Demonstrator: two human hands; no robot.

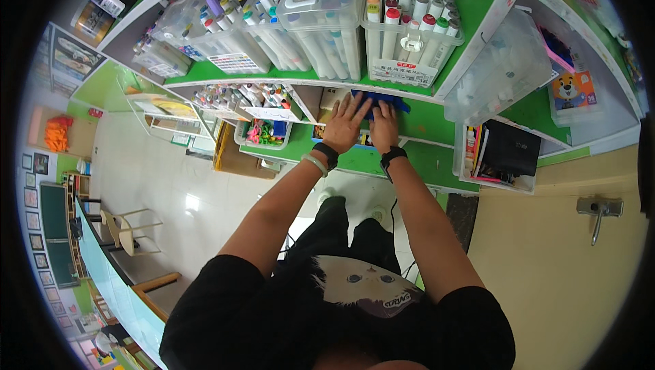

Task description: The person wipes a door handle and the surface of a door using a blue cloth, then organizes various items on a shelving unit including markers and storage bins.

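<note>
Both my hands reach into a middle compartment of a green and white shelf unit. My left hand [344, 122] lies with spread fingers, its fingertips on the left part of a dark blue cloth-like item [391, 99]. On the right part of that item rests my right hand [384, 125], its fingers slightly bent. Left of my left hand is a cream-coloured box or book [332, 98]. Beneath my wrists, on the lower level, a blue tray [364, 141] with small things shows partly; my hands hide much of it.
Above my hands, clear plastic boxes of markers [409, 45] stand on the upper shelf [327, 79]. A basket of colourful scissors [263, 133] sits lower left. At the right are a tilted clear box [504, 68], a white bin with a black case [511, 147] and a door with a handle [599, 209].
</note>
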